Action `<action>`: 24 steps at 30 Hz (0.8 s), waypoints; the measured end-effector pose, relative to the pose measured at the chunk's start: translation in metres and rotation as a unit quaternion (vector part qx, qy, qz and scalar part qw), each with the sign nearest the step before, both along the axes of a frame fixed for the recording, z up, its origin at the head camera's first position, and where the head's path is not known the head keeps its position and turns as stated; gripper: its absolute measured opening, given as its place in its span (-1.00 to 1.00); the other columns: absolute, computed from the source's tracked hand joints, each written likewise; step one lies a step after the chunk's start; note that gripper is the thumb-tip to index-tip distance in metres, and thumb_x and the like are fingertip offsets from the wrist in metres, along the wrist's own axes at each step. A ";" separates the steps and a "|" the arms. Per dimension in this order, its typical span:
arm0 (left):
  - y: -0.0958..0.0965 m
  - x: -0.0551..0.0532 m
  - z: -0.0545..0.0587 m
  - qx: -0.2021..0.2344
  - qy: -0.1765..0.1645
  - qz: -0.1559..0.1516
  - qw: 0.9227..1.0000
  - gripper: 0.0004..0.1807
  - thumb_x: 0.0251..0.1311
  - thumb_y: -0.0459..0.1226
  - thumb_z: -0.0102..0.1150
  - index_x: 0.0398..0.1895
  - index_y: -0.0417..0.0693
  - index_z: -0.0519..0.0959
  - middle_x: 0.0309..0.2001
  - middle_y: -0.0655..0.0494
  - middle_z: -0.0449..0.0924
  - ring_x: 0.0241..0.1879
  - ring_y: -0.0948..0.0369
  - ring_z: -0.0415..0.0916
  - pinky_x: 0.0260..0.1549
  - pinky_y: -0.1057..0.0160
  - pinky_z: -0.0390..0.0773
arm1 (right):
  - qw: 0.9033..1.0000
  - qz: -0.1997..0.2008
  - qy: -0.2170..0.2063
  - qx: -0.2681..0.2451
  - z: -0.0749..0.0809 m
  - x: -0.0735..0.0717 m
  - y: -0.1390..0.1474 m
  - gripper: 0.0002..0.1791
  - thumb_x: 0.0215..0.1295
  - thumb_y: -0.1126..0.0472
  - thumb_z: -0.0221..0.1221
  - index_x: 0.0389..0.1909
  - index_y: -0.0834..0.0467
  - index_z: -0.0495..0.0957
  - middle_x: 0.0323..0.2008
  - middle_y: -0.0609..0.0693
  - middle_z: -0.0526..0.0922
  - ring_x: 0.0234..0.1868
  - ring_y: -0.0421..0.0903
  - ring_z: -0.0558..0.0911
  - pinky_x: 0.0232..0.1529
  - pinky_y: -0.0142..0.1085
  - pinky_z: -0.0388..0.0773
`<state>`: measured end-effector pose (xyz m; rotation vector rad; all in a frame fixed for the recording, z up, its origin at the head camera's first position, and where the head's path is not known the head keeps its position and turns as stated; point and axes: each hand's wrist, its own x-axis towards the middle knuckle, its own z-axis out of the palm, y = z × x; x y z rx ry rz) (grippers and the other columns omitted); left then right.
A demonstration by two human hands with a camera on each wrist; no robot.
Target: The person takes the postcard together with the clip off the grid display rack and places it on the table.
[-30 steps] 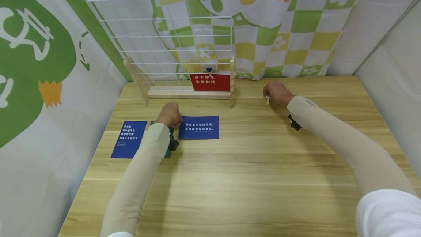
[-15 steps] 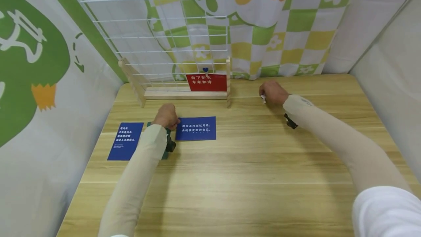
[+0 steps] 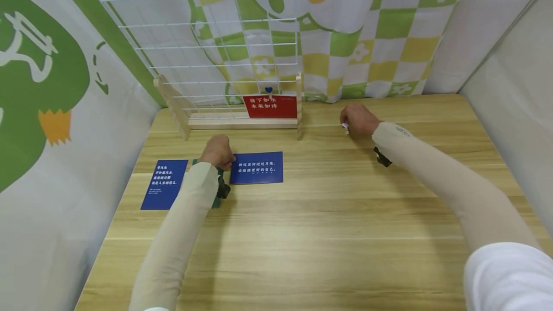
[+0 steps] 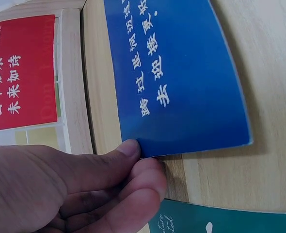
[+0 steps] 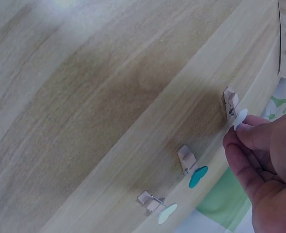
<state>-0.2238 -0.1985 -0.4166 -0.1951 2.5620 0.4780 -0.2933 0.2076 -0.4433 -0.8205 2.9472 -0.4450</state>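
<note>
My left hand (image 3: pixel 219 151) pinches the near-left corner of a blue card (image 3: pixel 259 168) between thumb and fingers. White writing runs across that card, and in the left wrist view its far edge curves above the wood. My right hand (image 3: pixel 359 119), to the right of the rack, pinches a small wooden clothespin (image 5: pixel 231 103) by its white ornament (image 5: pixel 240 118). Two more clothespins lie beside it on the table in the right wrist view, one with a teal ornament (image 5: pixel 198 176), one with a pale green ornament (image 5: pixel 167 213).
A white wire grid rack (image 3: pixel 229 47) on a wooden base (image 3: pixel 242 123) stands at the back. A red card (image 3: pixel 276 108) hangs low on it under a blue heart clip (image 3: pixel 269 90). Another blue card (image 3: pixel 162 184) lies left, and a green card (image 4: pixel 240 218) is partly under my left arm.
The head view has shifted slightly, moving the whole scene a little left. Both hands keep their pinch and stay nearly in place over the table.
</note>
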 end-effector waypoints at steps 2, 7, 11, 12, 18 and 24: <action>0.000 0.000 0.000 0.001 0.002 0.003 1.000 -0.91 0.23 -0.43 0.23 -0.34 -0.34 0.55 -0.72 0.10 0.47 -0.75 0.29 0.43 -0.70 0.42 0.47 | 1.000 0.000 0.001 0.003 0.001 0.000 0.001 -0.71 0.01 0.62 0.08 -0.40 0.29 0.70 -0.36 0.18 0.73 -0.25 0.10 0.68 -0.17 -0.05 0.62; -0.001 0.000 -0.001 0.004 0.001 0.003 1.000 -0.90 0.22 -0.43 0.24 -0.30 -0.37 0.57 -0.70 0.08 0.50 -0.75 0.29 0.44 -0.70 0.42 0.48 | 1.000 -0.003 0.001 0.003 0.005 0.002 0.002 -0.73 0.11 0.60 0.07 -0.38 0.30 0.70 -0.32 0.20 0.73 -0.21 0.10 0.68 -0.14 -0.04 0.61; -0.002 0.000 0.001 0.003 -0.001 0.004 1.000 -0.90 0.23 -0.42 0.24 -0.30 -0.35 0.57 -0.69 0.07 0.52 -0.74 0.29 0.45 -0.69 0.42 0.49 | 1.000 0.009 0.027 -0.006 0.009 0.002 0.002 -0.73 0.14 0.58 0.02 -0.39 0.31 0.68 -0.33 0.20 0.73 -0.23 0.11 0.69 -0.16 -0.03 0.61; -0.002 0.000 0.001 0.001 0.000 0.002 1.000 -0.90 0.23 -0.42 0.23 -0.31 -0.35 0.57 -0.69 0.07 0.53 -0.74 0.28 0.46 -0.69 0.42 0.49 | 0.999 0.015 0.036 -0.010 0.010 0.002 0.001 -0.73 0.13 0.58 0.01 -0.39 0.32 0.67 -0.33 0.20 0.73 -0.24 0.11 0.69 -0.17 -0.03 0.61; -0.004 0.001 0.005 -0.010 0.029 -0.018 0.999 -0.86 0.23 -0.40 0.23 -0.45 -0.31 0.60 -0.71 0.07 0.55 -0.74 0.28 0.47 -0.70 0.43 0.44 | 0.998 0.016 0.053 -0.029 0.021 0.004 -0.005 -0.72 0.16 0.57 -0.02 -0.38 0.33 0.66 -0.39 0.20 0.72 -0.34 0.08 0.67 -0.26 -0.07 0.62; -0.006 0.002 0.010 -0.038 0.079 -0.062 0.994 -0.72 0.22 -0.34 0.20 -0.64 -0.25 0.66 -0.81 0.16 0.49 -0.77 0.31 0.44 -0.55 0.41 0.41 | 0.998 0.011 0.056 -0.028 0.036 0.017 -0.017 -0.76 0.40 0.39 0.06 -0.07 0.31 0.67 -0.16 0.25 0.73 -0.14 0.16 0.71 -0.09 -0.03 0.64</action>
